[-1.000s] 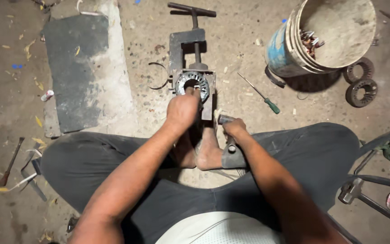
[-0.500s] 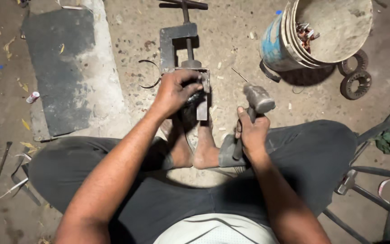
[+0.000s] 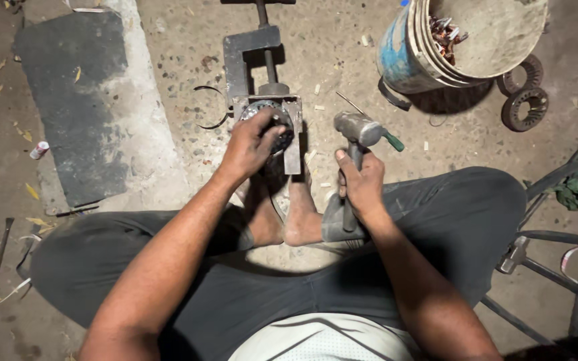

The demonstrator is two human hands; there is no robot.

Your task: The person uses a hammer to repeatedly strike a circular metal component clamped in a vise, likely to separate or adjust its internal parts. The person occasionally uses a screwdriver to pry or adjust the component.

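The left hand (image 3: 252,144) lies on a round metal part (image 3: 270,124), fingers curled over its rim. The part sits clamped in a grey vise (image 3: 262,80) on the floor, just past the person's bare feet. It looks dark, ringed and toothy, hard and heavy, so the rim seems the best place to grip. The right hand (image 3: 361,184) is clenched around a hammer (image 3: 356,134), its head up beside the vise. A bucket (image 3: 463,40) stands farther off.

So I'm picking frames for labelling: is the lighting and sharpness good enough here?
Head view: light is brightest on the floor around the vise, dim at the edges; bucket casts a hard shadow; left hand, right hand and hammer look sharp.
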